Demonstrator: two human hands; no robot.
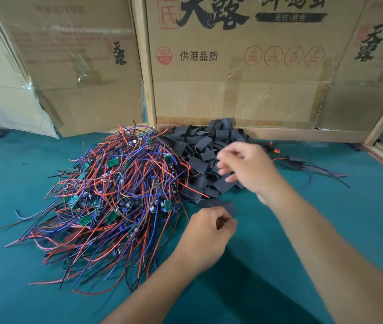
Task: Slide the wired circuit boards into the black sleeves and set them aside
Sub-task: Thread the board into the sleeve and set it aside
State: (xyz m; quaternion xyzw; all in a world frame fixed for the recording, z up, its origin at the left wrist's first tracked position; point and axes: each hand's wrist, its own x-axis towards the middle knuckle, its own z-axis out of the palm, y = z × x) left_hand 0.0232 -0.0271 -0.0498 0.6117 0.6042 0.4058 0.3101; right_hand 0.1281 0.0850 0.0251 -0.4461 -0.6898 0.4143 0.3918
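Left hand (205, 230) curled, pinching a black sleeve (229, 206), right hand (246, 168) loose and blurred above the sleeve pile (204, 146), wired boards (115, 190) heaped left, green table (267, 265)

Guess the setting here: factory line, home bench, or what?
Likely a small informal assembly workshop, not a formal line. Clues: a big loose heap of wired circuit boards and a pile of black sleeves dumped on a green cloth table, walled off by reused cardboard boxes.

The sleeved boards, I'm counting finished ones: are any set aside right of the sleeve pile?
Yes, a few sleeved boards with trailing wires lie on the green table, right of the black sleeve pile.
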